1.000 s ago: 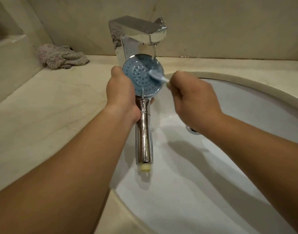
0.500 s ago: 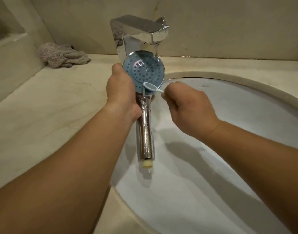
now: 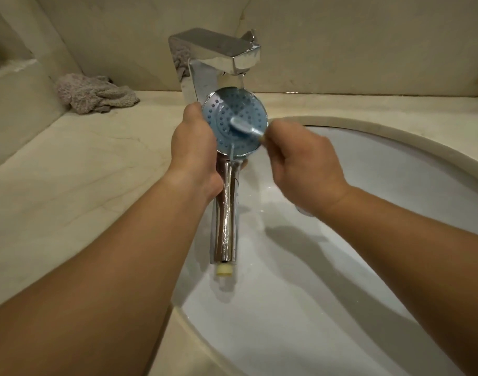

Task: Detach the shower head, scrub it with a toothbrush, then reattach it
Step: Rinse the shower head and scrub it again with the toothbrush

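Scene: a person scrubs a detached shower head over a white basin set into a pale stone worktop, beneath a chrome tap that lets fall a thin thread of water.
Left grip: the left hand is wrapped round the neck where the blue face meets the chrome handle, fingers hidden behind it; the handle hangs down toward the viewer, its cream threaded end free over the basin.
Right grip: the right hand is curled tight round the stem of a toothbrush, whose pale-blue head lies against the middle of the nozzle face.
Stage: by the look of it, mid-scrub; reattaching is yet to come.
Risk, slipping: water runs down the chrome handle, and a wet neck held by one hand could twist or slide under a hard stroke and knock against the basin.
Risk, splashing: the tilted face sits right under the tap's thread of water, so brisk strokes may fling drops onto the worktop and arms.
Risk, missed spots: the brush covers only a patch at a time; nozzles near the rim by the left thumb could go uncleaned.
Also present: a crumpled grey cloth lies on the worktop by the wall, well apart from the work.
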Motion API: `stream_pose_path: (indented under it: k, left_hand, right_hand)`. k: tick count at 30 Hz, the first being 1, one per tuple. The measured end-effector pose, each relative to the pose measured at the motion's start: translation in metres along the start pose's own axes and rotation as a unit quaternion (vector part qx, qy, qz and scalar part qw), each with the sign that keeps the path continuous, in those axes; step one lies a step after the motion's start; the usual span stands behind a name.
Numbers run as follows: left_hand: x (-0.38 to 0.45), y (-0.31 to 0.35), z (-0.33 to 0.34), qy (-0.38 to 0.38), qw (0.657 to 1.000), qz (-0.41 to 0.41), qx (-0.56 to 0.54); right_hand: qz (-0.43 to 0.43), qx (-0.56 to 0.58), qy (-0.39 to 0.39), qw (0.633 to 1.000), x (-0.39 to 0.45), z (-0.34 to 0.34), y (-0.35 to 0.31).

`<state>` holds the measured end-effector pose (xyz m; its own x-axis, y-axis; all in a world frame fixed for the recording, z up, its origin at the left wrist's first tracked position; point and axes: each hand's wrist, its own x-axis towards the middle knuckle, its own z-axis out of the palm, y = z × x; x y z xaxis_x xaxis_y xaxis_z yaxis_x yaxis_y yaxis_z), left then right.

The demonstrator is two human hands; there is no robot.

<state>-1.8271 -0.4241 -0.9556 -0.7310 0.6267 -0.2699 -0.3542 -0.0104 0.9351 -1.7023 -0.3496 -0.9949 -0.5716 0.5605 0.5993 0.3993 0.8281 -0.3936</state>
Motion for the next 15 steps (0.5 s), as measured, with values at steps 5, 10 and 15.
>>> stream_pose_path:
  k: [5,10,15]
  left_hand:
    - [0.000,-0.002,0.001,-0.008,1.000,0.012,0.011]
    - [0.001,-0.003,0.001,-0.021,1.000,0.013,0.009]
    - [0.001,-0.005,0.003,-0.059,0.998,0.010,0.020]
  right_hand:
    - [0.036,0.014,0.013,0.999,0.005,-0.004,-0.004]
    - [0.099,0.026,0.017,0.995,0.014,-0.007,-0.008]
    - [0.091,0.019,0.023,0.995,0.018,-0.013,-0.011]
